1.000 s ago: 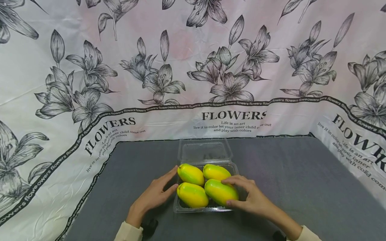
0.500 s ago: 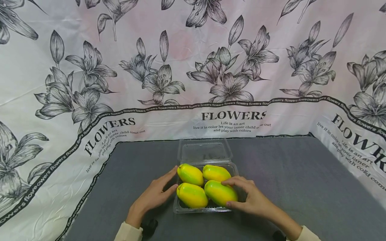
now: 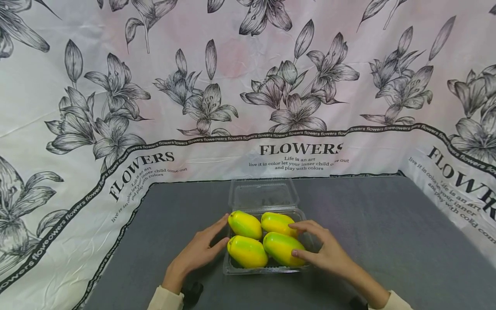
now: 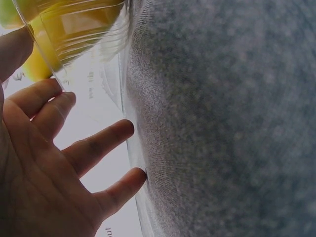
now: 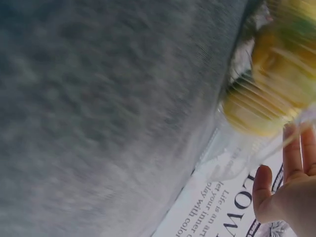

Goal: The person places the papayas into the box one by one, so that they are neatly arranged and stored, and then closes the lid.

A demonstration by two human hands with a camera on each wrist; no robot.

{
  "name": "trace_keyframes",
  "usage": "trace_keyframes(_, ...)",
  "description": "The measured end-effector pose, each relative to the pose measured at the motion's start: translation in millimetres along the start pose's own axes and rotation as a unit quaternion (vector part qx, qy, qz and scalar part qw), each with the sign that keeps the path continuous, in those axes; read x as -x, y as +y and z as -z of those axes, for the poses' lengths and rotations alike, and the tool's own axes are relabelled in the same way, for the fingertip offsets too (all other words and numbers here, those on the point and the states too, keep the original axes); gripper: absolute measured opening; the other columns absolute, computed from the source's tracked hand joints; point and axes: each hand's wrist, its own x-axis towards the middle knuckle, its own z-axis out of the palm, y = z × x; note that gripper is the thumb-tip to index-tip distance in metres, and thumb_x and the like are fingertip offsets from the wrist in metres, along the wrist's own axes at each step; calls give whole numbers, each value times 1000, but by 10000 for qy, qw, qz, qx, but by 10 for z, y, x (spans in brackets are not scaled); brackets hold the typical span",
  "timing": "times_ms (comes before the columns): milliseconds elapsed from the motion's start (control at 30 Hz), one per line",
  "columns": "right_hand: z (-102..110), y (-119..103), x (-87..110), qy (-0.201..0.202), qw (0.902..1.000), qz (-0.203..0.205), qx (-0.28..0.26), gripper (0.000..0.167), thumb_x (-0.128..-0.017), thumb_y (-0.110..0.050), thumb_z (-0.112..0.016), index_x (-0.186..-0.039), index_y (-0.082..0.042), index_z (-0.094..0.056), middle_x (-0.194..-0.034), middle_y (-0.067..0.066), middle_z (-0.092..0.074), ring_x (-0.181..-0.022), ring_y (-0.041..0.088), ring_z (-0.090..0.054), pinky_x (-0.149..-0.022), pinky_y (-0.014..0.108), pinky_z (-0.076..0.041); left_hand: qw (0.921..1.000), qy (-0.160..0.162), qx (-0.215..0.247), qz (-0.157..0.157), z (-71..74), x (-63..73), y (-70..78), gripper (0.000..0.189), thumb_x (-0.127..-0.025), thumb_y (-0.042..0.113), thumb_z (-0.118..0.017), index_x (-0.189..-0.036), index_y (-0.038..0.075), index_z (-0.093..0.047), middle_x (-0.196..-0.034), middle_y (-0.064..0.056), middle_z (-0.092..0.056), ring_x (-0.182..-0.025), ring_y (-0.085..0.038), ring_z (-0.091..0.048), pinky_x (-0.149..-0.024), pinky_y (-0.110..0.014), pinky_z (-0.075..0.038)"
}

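Several yellow-green mangoes lie in a clear plastic clamshell box [image 3: 267, 270] in the head view, two at the back and two in front. My left hand [image 3: 197, 249] is at the box's left side, thumb and forefinger at its rim beside the left mangoes [image 3: 248, 252]; the left wrist view shows its other fingers spread. My right hand [image 3: 327, 249] reaches over the right rim. Its thumb lies against the front-right mango [image 3: 282, 249], and its fingertips are by the back-right mango [image 3: 276, 223]. In the right wrist view the box wall and mangoes [image 5: 284, 69] are blurred.
The box's clear lid [image 3: 263, 193] is folded back, away from me. Grey cloth [image 3: 368, 224] covers the table. Behind and at both sides hangs a white curtain [image 3: 232, 157] printed with flowers.
My right hand has eased off the front-right mango and moved slightly to the right, its fingers loosening. The front-right mango sits within the box. My left hand stays in place.
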Motion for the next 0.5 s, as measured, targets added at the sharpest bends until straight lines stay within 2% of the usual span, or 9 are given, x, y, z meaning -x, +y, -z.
trace_keyframes(167, 88, 3, -84, 197, 9984, -496, 209, 55, -85, -17, -84, -137, -16, -64, -125, 4, -67, -109, 22, -61, -93, 44, -51, 10000, 6, 13, 5, 4, -3, -6, 73, -104, 52, -52, -164, 25, -22, -169, 7, -23, -155, -27, -29, -121, -62, -30)
trace_keyframes(367, 197, 142, -221, 339, 9953, -888, 190, 57, -92, -20, -78, -144, -20, -56, -135, 9, -64, -116, 22, -60, -94, 38, -52, 10000, -17, 54, 39, 4, -4, -15, 73, -103, 53, -52, -164, 27, -22, -169, 9, -22, -155, -26, -28, -121, -62, -29)
trace_keyframes(500, 243, 290, -302, 313, 9915, -1259, -16, 61, -95, -24, -74, -150, -20, -50, -144, 15, -59, -122, 28, -59, -96, 47, -50, 10000, -21, 85, 40, -5, -5, -19, 72, -103, 53, -52, -164, 28, -22, -169, 9, -22, -155, -26, -28, -121, -64, -28)
